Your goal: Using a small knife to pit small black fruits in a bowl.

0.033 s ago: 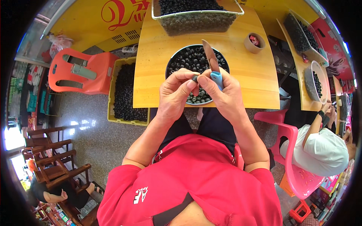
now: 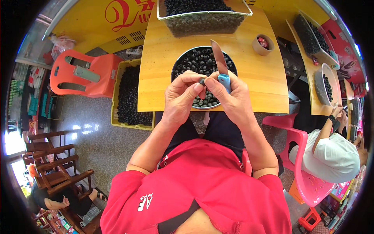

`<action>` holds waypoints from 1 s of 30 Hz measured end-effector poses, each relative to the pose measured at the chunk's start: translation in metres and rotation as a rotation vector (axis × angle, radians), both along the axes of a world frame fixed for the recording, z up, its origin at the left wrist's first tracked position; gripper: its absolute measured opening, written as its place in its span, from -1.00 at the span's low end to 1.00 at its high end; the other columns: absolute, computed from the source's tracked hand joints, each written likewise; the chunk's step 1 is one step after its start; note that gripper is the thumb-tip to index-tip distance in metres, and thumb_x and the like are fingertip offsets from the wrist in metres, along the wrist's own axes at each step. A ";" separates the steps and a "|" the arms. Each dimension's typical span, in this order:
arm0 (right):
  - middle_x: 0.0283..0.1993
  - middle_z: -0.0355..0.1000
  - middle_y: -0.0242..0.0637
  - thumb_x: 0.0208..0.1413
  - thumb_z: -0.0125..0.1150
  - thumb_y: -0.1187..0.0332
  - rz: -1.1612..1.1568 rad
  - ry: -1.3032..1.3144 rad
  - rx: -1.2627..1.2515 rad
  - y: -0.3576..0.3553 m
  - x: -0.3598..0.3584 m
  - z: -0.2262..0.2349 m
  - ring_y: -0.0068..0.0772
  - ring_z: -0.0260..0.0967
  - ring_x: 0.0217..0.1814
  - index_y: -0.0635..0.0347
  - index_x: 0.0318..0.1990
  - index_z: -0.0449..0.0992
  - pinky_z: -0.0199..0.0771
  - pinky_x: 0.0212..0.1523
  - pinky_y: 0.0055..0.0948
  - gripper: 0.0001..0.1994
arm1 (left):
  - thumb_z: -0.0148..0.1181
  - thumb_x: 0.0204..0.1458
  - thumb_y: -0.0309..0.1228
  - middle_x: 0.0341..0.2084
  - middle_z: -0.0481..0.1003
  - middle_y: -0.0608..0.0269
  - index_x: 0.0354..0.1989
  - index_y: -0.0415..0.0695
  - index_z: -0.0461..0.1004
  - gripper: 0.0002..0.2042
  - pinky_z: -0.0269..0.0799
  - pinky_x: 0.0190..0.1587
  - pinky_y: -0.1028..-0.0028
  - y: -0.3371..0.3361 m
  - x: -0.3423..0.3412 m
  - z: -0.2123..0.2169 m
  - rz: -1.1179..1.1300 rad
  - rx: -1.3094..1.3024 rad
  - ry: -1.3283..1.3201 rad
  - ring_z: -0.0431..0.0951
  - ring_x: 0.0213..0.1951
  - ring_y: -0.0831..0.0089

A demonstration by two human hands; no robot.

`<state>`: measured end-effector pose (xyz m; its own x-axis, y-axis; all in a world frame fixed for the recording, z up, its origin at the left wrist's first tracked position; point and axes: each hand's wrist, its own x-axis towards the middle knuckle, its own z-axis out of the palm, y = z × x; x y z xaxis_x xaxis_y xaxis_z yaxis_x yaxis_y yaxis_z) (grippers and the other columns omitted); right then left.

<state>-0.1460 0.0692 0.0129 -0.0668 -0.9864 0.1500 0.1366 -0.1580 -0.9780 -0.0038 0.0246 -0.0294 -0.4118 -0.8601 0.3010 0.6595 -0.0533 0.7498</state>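
My left hand (image 2: 180, 95) pinches a small dark greenish bead-like piece (image 2: 202, 81) between thumb and fingers. My right hand (image 2: 233, 96) is closed around a knife (image 2: 224, 81) with a light blue handle, its broad blade pointing up and away from me. The right thumb presses against the small piece too. Both hands are over the near part of a round bowl (image 2: 193, 48), which holds many dark, round pieces; several show a hole, and those nearest me look greener. Fingers hide part of the piece and of the bowl.
The bowl stands on a wooden table (image 2: 156, 85). Behind it is a clear bin (image 2: 202, 25) of dark pieces, with a small cup (image 2: 263, 45) to the right. A full yellow crate (image 2: 132, 126) and an orange stool (image 2: 99, 74) lie left; a person (image 2: 331, 152) sits right.
The knife blade has swung slightly to the right and tipped with the right hand's grip. My left hand and the small piece look unmoved.
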 end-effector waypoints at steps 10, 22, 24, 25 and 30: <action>-0.40 0.37 -0.55 0.24 0.12 0.29 -0.061 -0.085 0.128 0.004 0.003 -0.003 -0.80 0.17 -0.45 0.20 -0.27 0.47 0.15 -0.49 -0.71 -0.84 | 0.14 0.10 -0.60 -0.30 0.42 0.23 -0.13 -0.26 0.48 -0.83 0.43 -0.27 0.58 -0.001 0.005 -0.002 0.075 -0.143 -0.149 0.46 -0.33 0.53; -0.37 0.39 -0.25 -0.03 0.19 0.51 -0.282 0.878 -0.414 0.006 -0.010 -0.009 -0.18 0.42 -0.45 0.20 -0.27 0.45 0.41 -0.52 -0.30 -0.86 | 0.11 0.17 -0.48 -0.26 0.44 0.25 -0.13 -0.24 0.39 -0.85 0.37 -0.24 0.56 0.005 -0.001 0.003 -0.065 0.091 0.011 0.41 -0.34 0.54; -0.37 0.38 -0.26 -0.04 0.19 0.51 -0.289 0.896 -0.414 0.006 -0.011 -0.009 -0.19 0.42 -0.45 0.20 -0.27 0.45 0.41 -0.52 -0.30 -0.86 | 0.10 0.17 -0.48 -0.25 0.44 0.25 -0.14 -0.23 0.40 -0.86 0.36 -0.25 0.55 0.004 0.000 0.000 -0.095 0.088 0.018 0.40 -0.34 0.53; -0.38 0.38 -0.26 -0.04 0.19 0.50 -0.295 0.912 -0.413 0.006 -0.012 -0.009 -0.19 0.42 -0.45 0.19 -0.27 0.46 0.41 -0.52 -0.31 -0.85 | 0.10 0.17 -0.48 -0.25 0.44 0.25 -0.14 -0.23 0.40 -0.86 0.36 -0.25 0.55 0.004 -0.001 0.001 -0.098 0.087 0.016 0.40 -0.34 0.53; -0.38 0.38 -0.27 -0.04 0.20 0.49 -0.306 0.913 -0.411 0.007 -0.012 -0.009 -0.19 0.42 -0.46 0.19 -0.27 0.46 0.40 -0.52 -0.31 -0.86 | 0.11 0.16 -0.48 -0.27 0.44 0.25 -0.15 -0.22 0.38 -0.86 0.36 -0.24 0.54 0.006 -0.005 0.005 -0.070 0.107 0.013 0.40 -0.34 0.52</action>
<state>-0.1584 0.0761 0.0042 0.0029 -0.8081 0.5890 -0.7288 -0.4050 -0.5521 -0.0084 0.0304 -0.0243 -0.4684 -0.8571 0.2145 0.6607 -0.1786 0.7291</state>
